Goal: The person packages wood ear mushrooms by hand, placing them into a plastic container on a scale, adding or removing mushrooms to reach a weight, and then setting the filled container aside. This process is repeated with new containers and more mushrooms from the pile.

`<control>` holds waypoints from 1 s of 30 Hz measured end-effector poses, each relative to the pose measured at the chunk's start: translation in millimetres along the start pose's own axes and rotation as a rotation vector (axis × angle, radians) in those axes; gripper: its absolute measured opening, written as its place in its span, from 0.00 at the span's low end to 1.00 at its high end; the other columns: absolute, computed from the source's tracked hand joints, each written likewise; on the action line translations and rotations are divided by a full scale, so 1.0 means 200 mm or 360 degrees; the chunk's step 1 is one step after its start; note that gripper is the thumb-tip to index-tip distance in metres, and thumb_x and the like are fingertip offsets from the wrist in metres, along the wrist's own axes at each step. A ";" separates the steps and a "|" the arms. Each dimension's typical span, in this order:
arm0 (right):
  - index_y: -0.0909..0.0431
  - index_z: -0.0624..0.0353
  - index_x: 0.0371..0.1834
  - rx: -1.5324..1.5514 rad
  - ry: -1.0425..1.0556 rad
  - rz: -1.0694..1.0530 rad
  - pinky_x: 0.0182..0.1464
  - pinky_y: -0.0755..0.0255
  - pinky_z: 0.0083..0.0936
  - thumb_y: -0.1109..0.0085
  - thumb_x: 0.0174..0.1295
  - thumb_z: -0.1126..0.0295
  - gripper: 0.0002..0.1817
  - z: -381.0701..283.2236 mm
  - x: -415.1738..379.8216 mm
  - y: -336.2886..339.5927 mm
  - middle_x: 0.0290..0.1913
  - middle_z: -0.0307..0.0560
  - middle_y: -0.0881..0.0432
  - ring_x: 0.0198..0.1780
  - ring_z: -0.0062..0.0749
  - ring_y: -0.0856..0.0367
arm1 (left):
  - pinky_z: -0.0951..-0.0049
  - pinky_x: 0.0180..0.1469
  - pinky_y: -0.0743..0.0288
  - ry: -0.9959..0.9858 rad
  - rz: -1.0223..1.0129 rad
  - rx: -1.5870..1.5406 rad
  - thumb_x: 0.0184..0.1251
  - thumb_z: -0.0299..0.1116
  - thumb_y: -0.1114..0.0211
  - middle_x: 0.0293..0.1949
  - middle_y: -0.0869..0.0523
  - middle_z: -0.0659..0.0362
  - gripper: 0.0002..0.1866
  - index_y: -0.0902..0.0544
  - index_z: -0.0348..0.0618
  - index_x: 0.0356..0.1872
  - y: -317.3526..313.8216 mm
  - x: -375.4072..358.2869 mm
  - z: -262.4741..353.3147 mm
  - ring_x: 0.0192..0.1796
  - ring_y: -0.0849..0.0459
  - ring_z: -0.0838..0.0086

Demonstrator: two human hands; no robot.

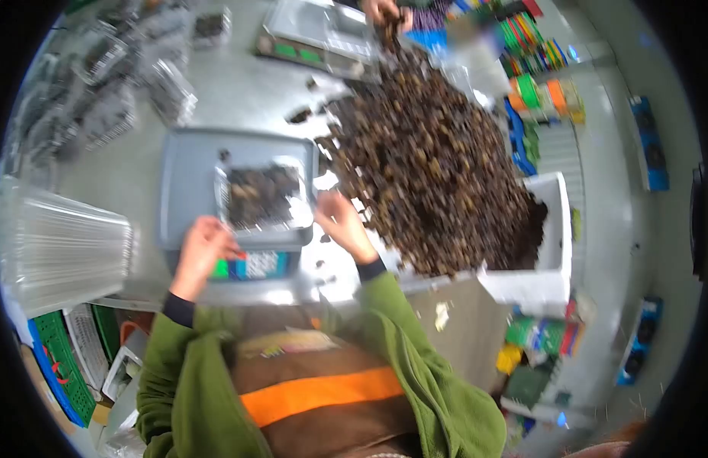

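Note:
A clear plastic tray of dark brown pieces (262, 195) rests on a grey weighing platform (187, 153) with a blue display below. My left hand (207, 246) is at the lower left corner of the clear tray, its fingers bent together; blur hides whether they grip anything. Just right of the platform, my right hand (340, 220) has its thumb and fingers apart and holds nothing. Beside it lies a big heap of dark brown pieces (438, 153), which spreads over the metal table (239, 99).
Filled clear packs (106, 99) lie at the upper left, and stacked empty clear trays (67, 248) at the left. A white foam box (556, 229) borders the heap. Another scale (316, 38) and another person's hand (384, 11) are at the top. Crates (67, 366) stand lower left.

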State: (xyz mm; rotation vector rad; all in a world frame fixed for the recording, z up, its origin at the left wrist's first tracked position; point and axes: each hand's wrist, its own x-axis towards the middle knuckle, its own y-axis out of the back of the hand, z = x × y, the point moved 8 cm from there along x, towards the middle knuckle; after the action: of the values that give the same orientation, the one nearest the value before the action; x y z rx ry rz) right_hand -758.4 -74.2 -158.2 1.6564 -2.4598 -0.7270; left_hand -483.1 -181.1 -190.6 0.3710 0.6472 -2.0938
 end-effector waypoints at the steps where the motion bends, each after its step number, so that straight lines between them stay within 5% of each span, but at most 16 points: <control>1: 0.23 0.64 0.45 -0.0069 0.0126 -0.0076 0.32 0.28 0.22 0.36 0.63 0.65 0.14 0.00 0.01 -0.03 0.32 0.40 0.17 0.34 0.18 0.21 | 0.59 0.35 0.12 0.0018 -0.0067 0.0038 0.72 0.24 0.45 0.35 0.18 0.50 0.09 0.32 0.33 0.48 0.03 0.04 -0.06 0.32 0.12 0.59; 2: 0.21 0.64 0.46 -0.0022 -0.0374 -0.0170 0.30 0.29 0.20 0.40 0.67 0.59 0.17 0.07 0.00 -0.05 0.31 0.41 0.16 0.33 0.18 0.20 | 0.61 0.35 0.12 0.0075 -0.0121 -0.0092 0.72 0.23 0.45 0.34 0.18 0.50 0.08 0.31 0.33 0.47 -0.01 0.02 0.00 0.33 0.12 0.59; 6: 0.25 0.63 0.61 0.0553 -0.0700 -0.0336 0.35 0.24 0.21 0.48 0.70 0.54 0.26 0.03 -0.05 -0.08 0.42 0.50 0.14 0.41 0.33 0.13 | 0.63 0.38 0.11 0.0259 -0.0167 0.0075 0.75 0.28 0.46 0.38 0.18 0.45 0.13 0.29 0.25 0.49 0.00 0.05 -0.05 0.35 0.12 0.58; 9: 0.26 0.70 0.57 0.0408 -0.0574 -0.0380 0.39 0.20 0.23 0.39 0.64 0.69 0.21 -0.05 -0.05 -0.12 0.41 0.50 0.13 0.40 0.32 0.13 | 0.66 0.36 0.14 0.0300 -0.0238 0.0165 0.75 0.33 0.44 0.38 0.16 0.48 0.12 0.26 0.31 0.44 -0.01 0.05 -0.03 0.37 0.12 0.62; 13: 0.27 0.66 0.44 0.0616 -0.0449 -0.0085 0.37 0.19 0.25 0.39 0.62 0.76 0.10 0.01 0.01 -0.16 0.37 0.51 0.15 0.34 0.30 0.15 | 0.65 0.40 0.14 0.0327 -0.0263 0.0034 0.75 0.30 0.46 0.37 0.16 0.48 0.09 0.25 0.33 0.43 -0.02 0.07 -0.04 0.38 0.11 0.61; 16: 0.24 0.68 0.46 0.0622 -0.0277 0.0004 0.40 0.18 0.27 0.36 0.62 0.72 0.13 -0.26 0.16 -0.20 0.38 0.49 0.16 0.34 0.30 0.15 | 0.60 0.44 0.15 -0.0010 -0.0039 -0.0595 0.74 0.27 0.48 0.37 0.14 0.44 0.03 0.26 0.39 0.40 0.08 0.12 0.06 0.40 0.11 0.57; 21: 0.32 0.64 0.68 0.0809 0.0163 -0.0353 0.52 0.21 0.23 0.36 0.68 0.70 0.26 -0.81 0.36 -0.43 0.51 0.45 0.20 0.50 0.26 0.20 | 0.63 0.47 0.17 -0.0935 0.0275 -0.0858 0.75 0.29 0.48 0.39 0.15 0.49 0.04 0.27 0.41 0.40 0.42 0.09 0.72 0.39 0.12 0.61; 25: 0.24 0.64 0.61 0.0578 0.0157 -0.0626 0.48 0.24 0.19 0.36 0.68 0.66 0.22 -0.77 0.36 -0.57 0.47 0.41 0.17 0.45 0.19 0.20 | 0.69 0.52 0.20 -0.1264 0.0633 -0.0950 0.78 0.37 0.45 0.43 0.14 0.50 0.12 0.24 0.38 0.49 0.68 -0.07 1.20 0.46 0.14 0.68; 27: 0.22 0.64 0.59 0.0374 0.0142 -0.0544 0.50 0.23 0.21 0.36 0.68 0.63 0.21 -0.69 0.32 -0.54 0.46 0.43 0.15 0.45 0.22 0.18 | 0.68 0.53 0.20 -0.1337 0.0835 -0.0527 0.78 0.37 0.45 0.50 0.16 0.48 0.15 0.24 0.37 0.55 0.65 -0.37 1.36 0.50 0.15 0.68; 30: 0.20 0.64 0.58 0.0101 0.0137 -0.0278 0.51 0.23 0.24 0.36 0.68 0.62 0.21 -0.52 0.22 -0.35 0.48 0.46 0.14 0.47 0.26 0.16 | 0.68 0.55 0.24 -0.1557 0.1525 0.0896 0.76 0.32 0.43 0.54 0.16 0.51 0.13 0.21 0.35 0.54 0.71 -0.91 1.47 0.54 0.17 0.67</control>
State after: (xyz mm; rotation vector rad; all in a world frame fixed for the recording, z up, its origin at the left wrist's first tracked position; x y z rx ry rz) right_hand -682.1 -168.4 -105.1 1.9018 -2.3250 -0.5871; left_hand -269.0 -294.4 95.6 -0.0825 -0.6212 -1.2203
